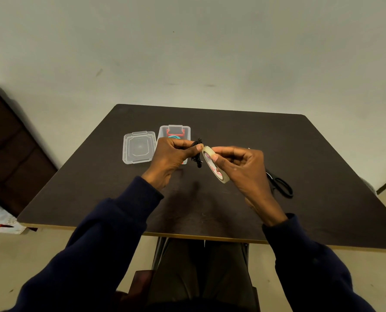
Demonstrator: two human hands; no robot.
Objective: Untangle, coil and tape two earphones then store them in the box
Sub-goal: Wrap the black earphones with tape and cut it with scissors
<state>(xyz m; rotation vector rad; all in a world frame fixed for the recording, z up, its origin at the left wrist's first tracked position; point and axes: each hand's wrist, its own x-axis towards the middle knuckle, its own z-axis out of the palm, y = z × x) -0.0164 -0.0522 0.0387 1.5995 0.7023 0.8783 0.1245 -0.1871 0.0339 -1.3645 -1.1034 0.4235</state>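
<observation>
Above the middle of the tabletop (322,176), the left hand (171,154) pinches a coiled black earphone (197,152) between thumb and fingers. The right hand (243,172) grips a tape roll (212,165) just beside it. The step looks like taping. Pinch the coil tight so no loop slips, pull out a short strip, and wrap it snugly round the bundle's waist. The scissors (281,185) lie near right for cutting. The open box (175,131) waits at the far side with its lid (139,147) to the left.

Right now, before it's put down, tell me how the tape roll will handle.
The tape roll is a thin ring, so set on edge it would probably roll or topple on the flat table. Pinched by the right hand, it looks light and stiff.
</observation>
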